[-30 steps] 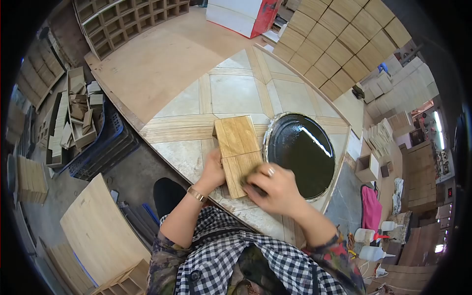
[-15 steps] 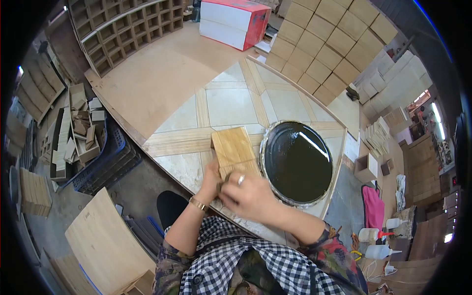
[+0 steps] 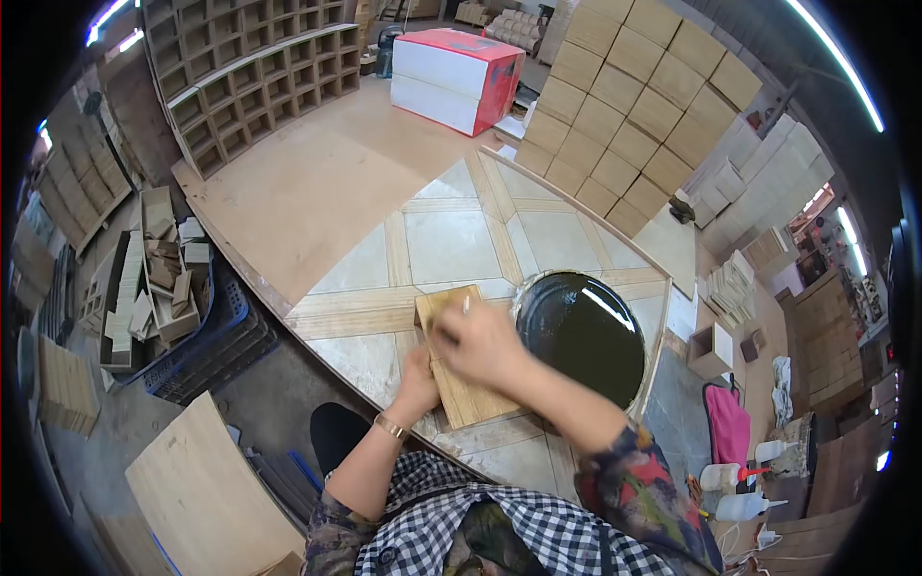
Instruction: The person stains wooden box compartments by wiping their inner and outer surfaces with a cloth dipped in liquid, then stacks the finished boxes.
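A pale wooden box (image 3: pixel 471 397) rests on the tiled-pattern tabletop (image 3: pixel 447 248), close to its front edge. My left hand (image 3: pixel 417 386) grips the box at its left side, fingers partly hidden. Over the top of the box is my right hand (image 3: pixel 473 341), its fingers curled and pressed together near the far end; what they hold is hidden. A ring shows on that hand. Just right of the box stands a round, wide container of dark liquid (image 3: pixel 588 336).
A red and white carton (image 3: pixel 437 82) and a wooden compartment rack (image 3: pixel 254 91) stand at the back. Stacked wooden boxes (image 3: pixel 629 110) rise at back right. A blue crate (image 3: pixel 223 331) with wood pieces is at left. Bottles (image 3: pixel 740 506) lie at lower right.
My right hand has moved from the near end of the box to its far upper part. More of the box's near end shows. The view has tilted upward slightly.
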Motion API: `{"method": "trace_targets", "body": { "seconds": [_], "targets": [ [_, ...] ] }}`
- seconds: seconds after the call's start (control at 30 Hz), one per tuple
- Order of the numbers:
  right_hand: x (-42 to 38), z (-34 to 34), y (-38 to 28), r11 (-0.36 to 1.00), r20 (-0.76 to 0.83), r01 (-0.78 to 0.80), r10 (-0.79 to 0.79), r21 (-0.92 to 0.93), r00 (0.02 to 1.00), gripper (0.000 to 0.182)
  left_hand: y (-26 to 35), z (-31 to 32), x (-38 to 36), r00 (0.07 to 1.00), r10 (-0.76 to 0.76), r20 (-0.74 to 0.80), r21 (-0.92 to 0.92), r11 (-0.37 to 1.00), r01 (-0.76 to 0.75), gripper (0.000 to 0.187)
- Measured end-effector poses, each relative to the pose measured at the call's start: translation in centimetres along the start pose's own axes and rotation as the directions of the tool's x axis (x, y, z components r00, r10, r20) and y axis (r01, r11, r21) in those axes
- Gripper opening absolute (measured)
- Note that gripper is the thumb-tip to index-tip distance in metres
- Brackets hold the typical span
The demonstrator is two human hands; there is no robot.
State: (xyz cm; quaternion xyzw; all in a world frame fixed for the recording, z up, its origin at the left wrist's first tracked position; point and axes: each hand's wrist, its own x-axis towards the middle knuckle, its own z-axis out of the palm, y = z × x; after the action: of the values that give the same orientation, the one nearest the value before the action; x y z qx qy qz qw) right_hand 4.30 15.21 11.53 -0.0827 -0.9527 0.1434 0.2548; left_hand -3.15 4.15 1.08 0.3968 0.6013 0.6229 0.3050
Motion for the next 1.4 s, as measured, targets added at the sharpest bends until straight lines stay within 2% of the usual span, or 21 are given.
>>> {"method": "trace_targets", "body": {
  "seconds": [0.1, 0.13, 0.23, 0.27, 0.3, 0.37, 0.43, 0.5, 0.57, 0.63, 0.7, 0.8, 0.87, 0.97, 1.03, 1.1, 1.17, 1.2, 1.3, 1.33, 1.4],
  "targets": [
    [-4.9, -3.2, -3.7, 0.978, 0.025, 0.18, -0.183, 0.106, 0.983, 0.012, 0.0, 0.7, 0.1, 0.996, -0.087, -0.018, -0.412, 0.908, 0.072, 0.024],
    [-5.2, -3.7, -3.2, 0.974, 0.041, 0.189, -0.195, 0.123, 0.98, 0.013, 0.4, 0.4, 0.1, 1.0, 0.029, -0.008, -0.135, 0.99, -0.03, 0.023],
    [-3.3, -2.6, -0.2, 0.994, 0.037, 0.096, -0.094, -0.057, 0.995, 0.012, 0.6, 0.3, 0.0, 1.0, 0.009, 0.009, -0.102, 0.995, -0.009, 0.024],
    [-1.4, -1.5, 1.7, 0.998, -0.045, 0.028, -0.03, -0.049, 0.999, 0.011, 0.1, 0.1, 0.1, 0.996, -0.079, 0.047, -0.109, 0.991, 0.083, 0.024],
    [1.0, -0.2, 3.6, 0.998, -0.137, -0.041, 0.035, -0.042, 0.99, 0.011, -0.2, -0.1, 0.1, 1.0, -0.026, -0.009, -0.058, 0.998, 0.026, 0.024],
    [5.1, 2.3, 5.8, 0.987, -0.117, -0.163, 0.162, -0.001, 0.98, 0.011, -0.8, 0.2, 0.0, 0.994, 0.099, -0.053, 0.041, 0.994, -0.097, 0.025],
    [6.4, 4.3, 5.7, 0.956, -0.002, -0.293, 0.293, -0.013, 0.956, 0.013, 0.9, 0.1, -0.6, 0.998, 0.043, -0.034, 0.074, 0.996, -0.041, 0.026],
    [4.1, 3.8, 3.0, 0.979, -0.061, -0.195, 0.192, -0.057, 0.979, 0.013, -1.6, -0.1, 0.4, 0.999, 0.008, -0.047, 0.068, 0.998, -0.005, 0.029],
    [0.2, 2.5, -1.5, 0.998, -0.06, -0.057, 0.054, -0.033, 0.997, 0.014, -4.2, -0.4, 0.4, 0.951, 0.305, -0.047, 0.494, 0.835, -0.243, 0.029],
    [-5.2, 0.2, -4.5, 0.994, -0.131, 0.07, -0.059, 0.079, 0.99, 0.016, -3.8, -1.3, -1.4, 0.948, 0.316, -0.039, 0.517, 0.818, -0.252, 0.028],
    [-9.2, -2.5, -5.7, 0.989, -0.104, 0.096, -0.085, 0.114, 0.991, 0.016, 0.4, -0.2, -0.2, 0.996, 0.093, -0.002, 0.105, 0.99, -0.093, 0.028],
    [-13.8, -5.5, -3.7, 0.995, 0.067, 0.097, -0.097, 0.008, 0.993, 0.013, -0.3, 0.0, 0.0, 0.996, 0.02, -0.091, 0.129, 0.992, -0.008, 0.025],
    [-15.0, -6.9, -1.8, 0.999, -0.054, -0.001, -0.002, -0.042, 0.999, 0.013, 0.7, 0.5, 0.2, 0.994, 0.044, -0.097, 0.063, 0.997, -0.038, 0.023],
    [-15.3, -9.1, -0.8, 0.973, -0.285, -0.171, 0.209, 0.155, 0.935, 0.015, 1.0, -0.7, 1.4, 0.999, 0.011, -0.031, 0.188, 0.982, -0.005, 0.021],
    [-14.7, -9.8, -0.3, 0.969, -0.355, -0.165, 0.222, 0.183, 0.908, 0.015, 2.5, -1.3, 2.4, 0.994, -0.105, -0.013, -0.102, 0.989, 0.104, 0.024],
    [-13.6, -10.0, -0.2, 0.967, -0.415, -0.145, 0.221, 0.209, 0.882, 0.014, 4.0, -1.8, 2.6, 0.978, -0.193, 0.075, -0.493, 0.846, 0.205, 0.028],
    [-12.4, -10.1, -0.3, 0.967, -0.457, -0.112, 0.208, 0.228, 0.865, 0.014, 5.3, -2.3, 2.5, 0.953, -0.204, 0.226, -0.853, 0.431, 0.295, 0.034],
    [-11.8, -10.2, -0.5, 0.964, -0.471, -0.1, 0.209, 0.245, 0.857, 0.014, 7.2, -2.5, 2.5, 0.914, -0.355, 0.198, -0.794, 0.489, 0.362, 0.039],
    [-9.3, -10.6, -1.0, 0.964, -0.502, -0.044, 0.176, 0.263, 0.847, 0.014, 5.6, -2.6, 2.8, 0.884, -0.315, 0.344, -0.757, 0.464, 0.46, 0.039],
    [-8.1, -10.8, -1.3, 0.96, -0.51, -0.006, 0.153, 0.279, 0.846, 0.016, 7.6, -1.2, 2.5, 0.859, -0.443, 0.258, -0.65, 0.578, 0.493, 0.039],
    [-5.2, -11.6, -2.5, 0.964, -0.471, 0.038, 0.093, 0.263, 0.877, 0.013, 7.2, -1.0, 2.7, 0.842, -0.466, 0.272, -0.606, 0.596, 0.526, 0.04]
  ]
}}
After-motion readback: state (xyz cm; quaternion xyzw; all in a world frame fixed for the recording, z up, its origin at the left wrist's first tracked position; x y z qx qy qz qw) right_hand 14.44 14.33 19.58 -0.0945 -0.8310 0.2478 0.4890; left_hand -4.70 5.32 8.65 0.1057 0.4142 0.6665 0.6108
